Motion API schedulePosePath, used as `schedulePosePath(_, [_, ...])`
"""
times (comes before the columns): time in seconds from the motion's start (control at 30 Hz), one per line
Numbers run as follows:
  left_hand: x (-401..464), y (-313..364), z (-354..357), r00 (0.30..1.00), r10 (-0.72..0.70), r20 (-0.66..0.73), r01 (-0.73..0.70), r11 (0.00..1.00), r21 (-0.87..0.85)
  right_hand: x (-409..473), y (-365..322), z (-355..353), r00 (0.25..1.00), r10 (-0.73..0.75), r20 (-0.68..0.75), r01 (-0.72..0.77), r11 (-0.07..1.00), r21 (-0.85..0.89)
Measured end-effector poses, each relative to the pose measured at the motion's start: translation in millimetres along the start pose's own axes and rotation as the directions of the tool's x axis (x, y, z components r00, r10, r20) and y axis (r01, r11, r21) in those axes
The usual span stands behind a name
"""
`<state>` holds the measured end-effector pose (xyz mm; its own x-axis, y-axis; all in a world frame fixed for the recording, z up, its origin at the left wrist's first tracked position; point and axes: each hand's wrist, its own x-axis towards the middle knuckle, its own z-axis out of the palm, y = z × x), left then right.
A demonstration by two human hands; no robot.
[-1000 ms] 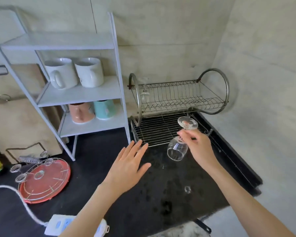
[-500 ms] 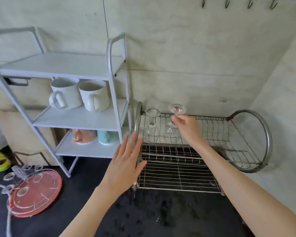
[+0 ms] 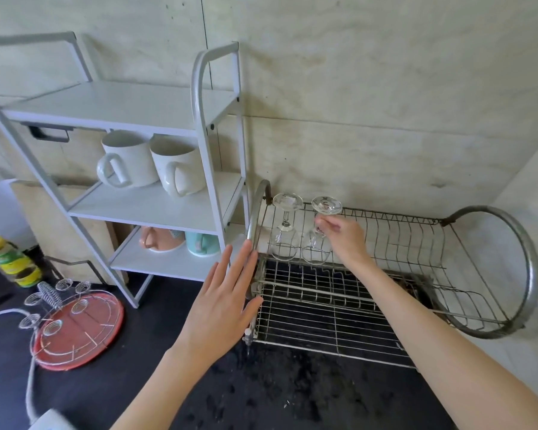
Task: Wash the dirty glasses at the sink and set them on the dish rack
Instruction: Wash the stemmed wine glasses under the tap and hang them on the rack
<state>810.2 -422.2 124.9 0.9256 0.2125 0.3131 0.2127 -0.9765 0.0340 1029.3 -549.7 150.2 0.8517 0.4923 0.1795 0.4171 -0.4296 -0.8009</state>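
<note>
Two clear stemmed glasses stand upside down at the left end of the upper tier of the metal dish rack point(image 3: 423, 252). The left glass point(image 3: 284, 232) stands by itself. My right hand point(image 3: 343, 235) pinches the stem of the right glass point(image 3: 319, 243), just under its upturned foot. My left hand point(image 3: 227, 301) is flat with fingers spread, holding nothing, its fingertips at the rack's left hoop.
A white shelf unit point(image 3: 156, 206) left of the rack holds two white mugs point(image 3: 149, 164), a pink cup and a teal cup. On the wet black counter point(image 3: 292, 392) lie a red round tray with a wire stand point(image 3: 72, 324) and a white cable. A jar point(image 3: 11, 260) stands far left.
My right hand carried the glass up from over the counter and set it upside down on the upper tier beside the first glass. My left hand rose to the rack's left hoop.
</note>
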Motion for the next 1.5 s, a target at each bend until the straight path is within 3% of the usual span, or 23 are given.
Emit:
schedulePosePath(0.4, [-0.9,0.6,-3.2,0.999,-0.007,0.034,0.006,1.000,0.019,-3.2,10.0,3.2,1.000,-0.003,0.011,0.003,0.999,-0.046])
schedulePosePath(0.6, [-5.0,-0.3,-12.2,0.999,-0.010,0.052,0.014,0.997,-0.071,-32.1,-2.0,-4.5,0.998,0.064,0.009,-0.063,0.993,-0.096])
schedulePosePath(0.8, [-63.4,10.9,-4.1,0.996,-0.039,0.083,0.047,0.995,-0.094,-119.9,-23.5,-3.4,0.979,-0.189,0.077,0.203,0.865,-0.459])
schedulePosePath(1.03, [-194.0,4.1,-5.6,0.985,-0.134,0.109,0.138,0.990,-0.028,-259.4,-47.9,53.6,0.914,-0.292,0.282,0.402,0.749,-0.526])
schedulePosePath(1.23, [-348.2,-20.0,-42.9,0.930,-0.342,0.139,0.340,0.940,0.038,-372.7,-80.1,133.4,0.791,-0.346,0.505,0.564,0.732,-0.382])
schedulePosePath(1.5, [-542.9,-76.8,-119.2,0.686,-0.713,0.143,0.704,0.701,0.119,-476.0,-192.5,245.0,0.524,-0.539,0.660,0.756,0.651,-0.069])
